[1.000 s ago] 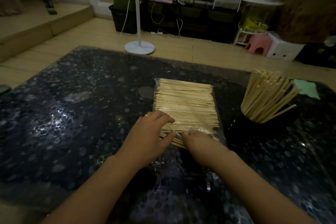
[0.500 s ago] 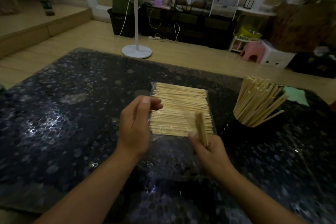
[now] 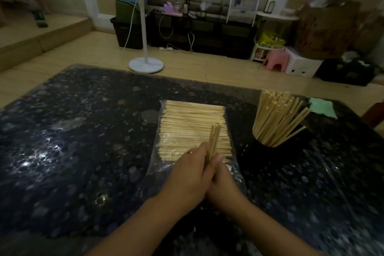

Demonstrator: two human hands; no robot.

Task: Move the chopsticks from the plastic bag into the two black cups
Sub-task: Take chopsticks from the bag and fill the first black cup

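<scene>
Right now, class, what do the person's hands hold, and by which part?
Both hands, left hand and right hand, clasp a small bundle of chopsticks by its lower end; the upper ends stick up over the plastic bag.

Single head-worn view, forward and down, close over the dark table [image 3: 83, 151], room floor beyond.

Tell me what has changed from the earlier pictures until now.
The right hand pulled a small bundle from the bag and raised it upright; the left hand lifted off, then closed in to hold it too. The bag and the filled cup stayed put.
</scene>
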